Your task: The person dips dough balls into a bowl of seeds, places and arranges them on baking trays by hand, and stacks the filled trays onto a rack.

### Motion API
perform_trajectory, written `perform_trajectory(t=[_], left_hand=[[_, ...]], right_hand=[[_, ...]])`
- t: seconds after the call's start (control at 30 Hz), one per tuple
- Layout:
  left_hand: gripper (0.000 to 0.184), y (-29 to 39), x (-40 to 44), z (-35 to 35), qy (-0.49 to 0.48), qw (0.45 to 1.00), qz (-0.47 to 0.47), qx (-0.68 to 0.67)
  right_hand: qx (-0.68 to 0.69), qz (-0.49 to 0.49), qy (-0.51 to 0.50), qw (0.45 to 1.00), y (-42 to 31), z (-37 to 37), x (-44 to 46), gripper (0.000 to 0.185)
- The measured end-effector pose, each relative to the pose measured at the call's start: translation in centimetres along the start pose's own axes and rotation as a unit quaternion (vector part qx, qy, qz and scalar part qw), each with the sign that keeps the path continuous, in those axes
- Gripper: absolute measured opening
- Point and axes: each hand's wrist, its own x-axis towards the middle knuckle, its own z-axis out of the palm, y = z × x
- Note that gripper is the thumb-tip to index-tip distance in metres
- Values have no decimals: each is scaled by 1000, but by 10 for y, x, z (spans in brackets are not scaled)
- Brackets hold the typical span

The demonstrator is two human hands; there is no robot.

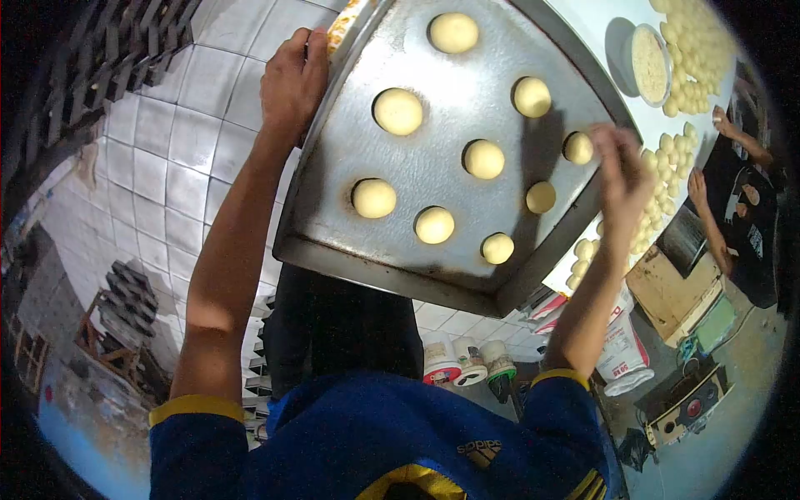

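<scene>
A large metal baking tray (450, 275) is tilted in front of me, with several round pale dough balls (484, 159) spaced apart on it. My left hand (296, 79) is closed on the tray's left edge. Over the right rim is my right hand (621, 171), its fingers smeared by motion. Right beside those fingertips sits one dough ball (578, 148); whether they touch it I cannot make out.
On the white table (596, 21) at the right, many more dough balls (696, 58) are massed around a bowl of crumbs (650, 65). Another person (754, 208) stands across it. Below are plastic buckets (469, 362), a white sack (623, 354) and a wooden box (679, 296).
</scene>
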Motion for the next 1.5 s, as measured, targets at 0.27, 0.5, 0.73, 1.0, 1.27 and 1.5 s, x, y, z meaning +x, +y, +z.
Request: perform_trajectory(t=[0.27, 0.5, 0.73, 1.0, 1.27, 1.5], left_hand=[[57, -2, -3, 1, 10, 999, 32, -15], [56, 1, -7, -1, -13, 999, 27, -31], [58, 1, -7, -1, 10, 997, 70, -3], [60, 2, -9, -3, -20, 999, 36, -34], [60, 1, -5, -3, -25, 999, 34, -32], [54, 10, -6, -6, -31, 997, 25, -68]], right_hand=[[-190, -176, 16, 966, 5, 101, -67, 18], [-291, -176, -37, 940, 13, 106, -107, 50], [-177, -135, 123, 967, 40, 32, -27, 26], [-344, -90, 134, 925, 144, -97, 211, 41], [-392, -65, 161, 903, 100, -74, 201, 33], [-41, -28, 205, 978, 107, -104, 139, 45]])
